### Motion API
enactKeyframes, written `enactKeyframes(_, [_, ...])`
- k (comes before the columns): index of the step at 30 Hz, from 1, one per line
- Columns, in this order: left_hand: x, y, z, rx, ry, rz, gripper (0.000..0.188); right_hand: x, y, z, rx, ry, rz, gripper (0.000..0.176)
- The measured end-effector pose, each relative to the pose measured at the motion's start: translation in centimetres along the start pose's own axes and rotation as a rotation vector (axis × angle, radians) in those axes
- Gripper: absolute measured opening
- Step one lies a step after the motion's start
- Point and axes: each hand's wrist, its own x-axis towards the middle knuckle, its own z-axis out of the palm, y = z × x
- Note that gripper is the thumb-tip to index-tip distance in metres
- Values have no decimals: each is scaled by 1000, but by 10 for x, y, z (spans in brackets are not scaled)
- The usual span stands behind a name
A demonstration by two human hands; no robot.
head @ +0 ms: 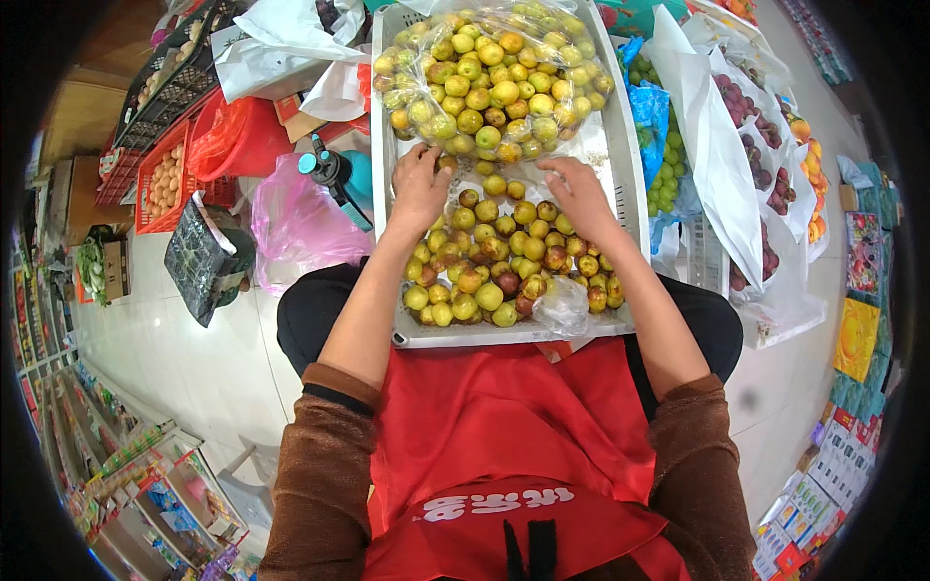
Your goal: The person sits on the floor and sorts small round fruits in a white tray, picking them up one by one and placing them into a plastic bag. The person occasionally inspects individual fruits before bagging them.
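A white plastic crate rests in front of me, its near end at my lap. Loose green and brown jujubes cover its near half, with a crumpled clear plastic bag on them. The far half holds an open clear bag full of jujubes. My left hand is at the near left edge of that bag, fingers bent around a jujube; whether it grips the fruit is unclear. My right hand hovers at the right, over the gap between bag and loose fruit, fingers apart and holding nothing.
At the left are a teal spray bottle, a pink plastic bag, a red bucket and a red basket of eggs. Green grapes, dark red grapes in white paper and orange fruits stand at the right.
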Motion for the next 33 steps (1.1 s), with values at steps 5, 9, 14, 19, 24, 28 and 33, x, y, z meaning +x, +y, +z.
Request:
enactKeyframes(5, [0,27,-4,-102,-228,-216,47,0,-28,36,-64,-122,43,35])
enactKeyframes(9, [-13,26,5,120,-300,-7,51,-1,-37,58,-26,-77,29,39])
enactKeyframes(14, [-14,29,-10,-55,-367,-42,40,10,-50,34,204,-342,352,26])
enactKeyframes(19, [-16,46,-28,-91,-483,51,32,-5,-41,24,360,-290,153,22])
enactKeyframes(24, [-30,60,-41,-272,-672,99,29,-30,-54,6,263,-382,119,18])
enactKeyframes(28, [-44,63,-51,-233,-810,182,30,-49,-72,-19,118,-497,-20,15])
enactKeyframes(33, [-42,63,-72,-296,-918,231,34,-79,-75,-47,-135,-401,-242,26])
